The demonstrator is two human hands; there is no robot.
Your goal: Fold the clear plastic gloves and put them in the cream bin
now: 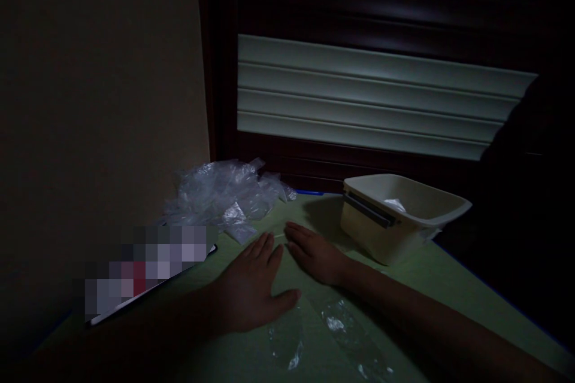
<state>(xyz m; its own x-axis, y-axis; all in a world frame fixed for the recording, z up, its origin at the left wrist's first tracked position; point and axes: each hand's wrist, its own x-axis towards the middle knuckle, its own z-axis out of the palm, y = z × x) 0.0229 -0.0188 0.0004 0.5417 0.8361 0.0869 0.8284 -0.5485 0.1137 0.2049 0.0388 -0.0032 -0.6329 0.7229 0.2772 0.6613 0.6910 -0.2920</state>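
Observation:
My left hand (251, 287) lies flat on the green tabletop (242, 353), fingers apart and thumb stretched toward the right. Close beside it, my right hand (314, 254) rests on its side, its fingers extended toward the left and nothing seen in them. Clear plastic shows faintly under and between the hands, but its outline is hard to make out in the dim light. Nearer to me lie two clear plastic pieces, one (286, 338) below my left hand and a longer one (350, 335) beside my right forearm.
A heap of clear plastic bags (220, 191) is piled at the back left. A cream bin (372, 230) with a grey handle stands at the back right, something clear and shiny inside. A blurred-out flat object (148, 275) lies left. Wall and dark shutter stand behind.

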